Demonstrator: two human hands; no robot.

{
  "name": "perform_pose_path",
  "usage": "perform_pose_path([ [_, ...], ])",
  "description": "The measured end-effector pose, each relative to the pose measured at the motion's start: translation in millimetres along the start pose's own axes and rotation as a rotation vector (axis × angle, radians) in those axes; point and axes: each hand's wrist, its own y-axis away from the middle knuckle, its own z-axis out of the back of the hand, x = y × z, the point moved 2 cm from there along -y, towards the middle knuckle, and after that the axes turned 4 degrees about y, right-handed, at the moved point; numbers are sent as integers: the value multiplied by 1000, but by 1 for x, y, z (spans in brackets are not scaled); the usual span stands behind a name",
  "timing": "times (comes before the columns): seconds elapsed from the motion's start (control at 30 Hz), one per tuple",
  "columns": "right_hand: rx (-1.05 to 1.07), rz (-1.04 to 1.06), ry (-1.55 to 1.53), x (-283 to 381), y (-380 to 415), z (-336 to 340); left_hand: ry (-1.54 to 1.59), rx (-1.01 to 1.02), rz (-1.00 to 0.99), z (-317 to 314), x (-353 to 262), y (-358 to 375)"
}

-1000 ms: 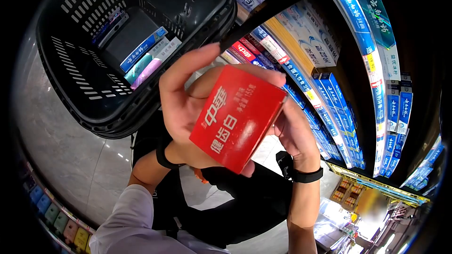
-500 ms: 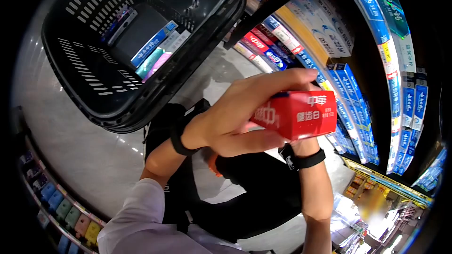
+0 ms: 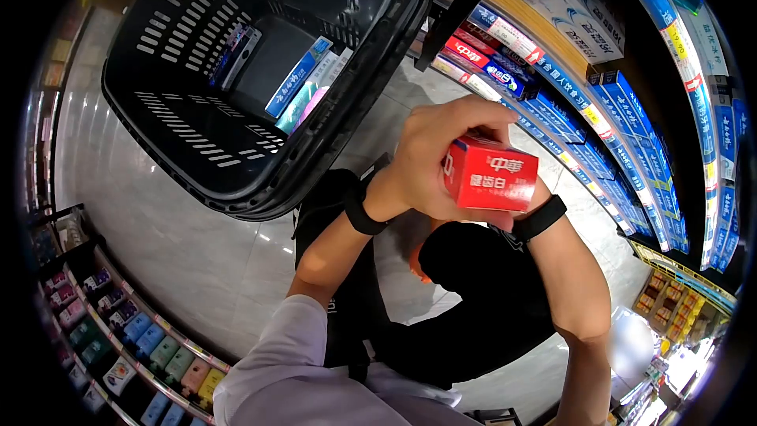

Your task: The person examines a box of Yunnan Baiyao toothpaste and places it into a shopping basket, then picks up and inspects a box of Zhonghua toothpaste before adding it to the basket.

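Note:
My left hand (image 3: pixel 438 154) is closed around a red toothpaste box (image 3: pixel 490 175) with white Chinese lettering, index finger over its top and thumb below. One end of the box faces me. Behind it, my right hand (image 3: pixel 542 196) shows only a small strip beside the wristband; its fingers are hidden by the box. To the left stands a black shopping basket (image 3: pixel 130 134). Inside it lie a blue box (image 3: pixel 298 79), a pale box (image 3: pixel 325 72), a green and pink box (image 3: pixel 303 113) and dark purple packaging (image 3: pixel 235 55).
Shelves of blue toothpaste boxes (image 3: pixel 631 122) curve along the right. Red toothpaste boxes (image 3: pixel 465 51) sit on a lower shelf there. Another shelf (image 3: pixel 118 319) with colourful packs lines the lower left. My bent knee (image 3: pixel 493 300) is below my hands, above the grey tiled floor (image 3: pixel 229 268).
My view has shifted, so the basket and shelves appear further right. The red box has turned slightly and appears further left, still in my left hand. My right hand stays mostly behind it.

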Motion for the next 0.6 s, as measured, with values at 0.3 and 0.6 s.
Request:
perform_pose_path([
  [0.3, -17, -69, -74, 9, 6, -37, -26, -39, -11, 8, -2, 2],
  [0.6, 152, 70, -137, 14, 26, -41, -32, -36, 64, 11, -3, 5],
])
